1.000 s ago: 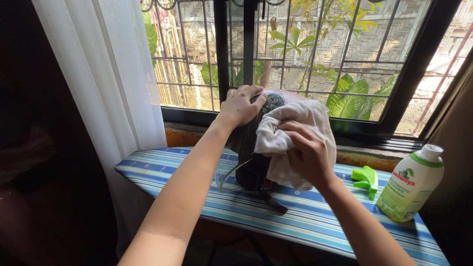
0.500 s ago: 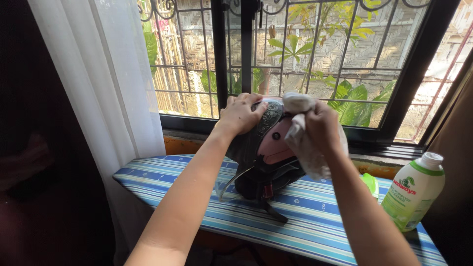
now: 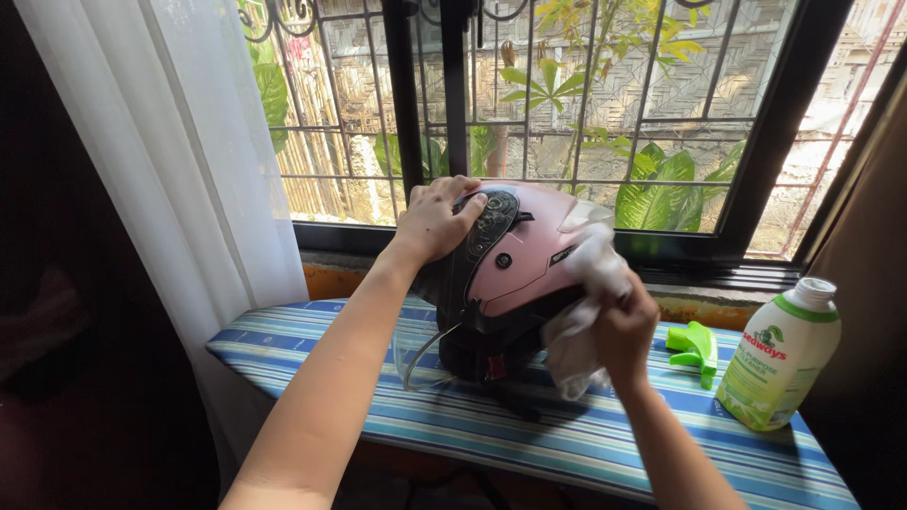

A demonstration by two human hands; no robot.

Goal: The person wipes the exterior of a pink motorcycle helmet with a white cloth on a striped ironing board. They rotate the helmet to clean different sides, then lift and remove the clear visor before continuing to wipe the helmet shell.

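A pink and black helmet (image 3: 515, 269) stands on a blue striped ironing board (image 3: 567, 439) in front of a window. My left hand (image 3: 432, 222) rests on top of the helmet's left side and holds it steady. My right hand (image 3: 624, 331) grips a bunched white cloth (image 3: 586, 302) and presses it against the helmet's right lower side. A clear visor (image 3: 420, 354) hangs down at the helmet's front.
A white and green bottle (image 3: 779, 354) stands at the board's right end, with a green spray nozzle (image 3: 694, 348) lying beside it. A white curtain (image 3: 189, 161) hangs at the left. The barred window (image 3: 586, 113) is close behind the helmet.
My right hand with the cloth has gone from the helmet's front up to its top, then down its right side. More of the pink shell shows. My left hand stayed on the helmet.
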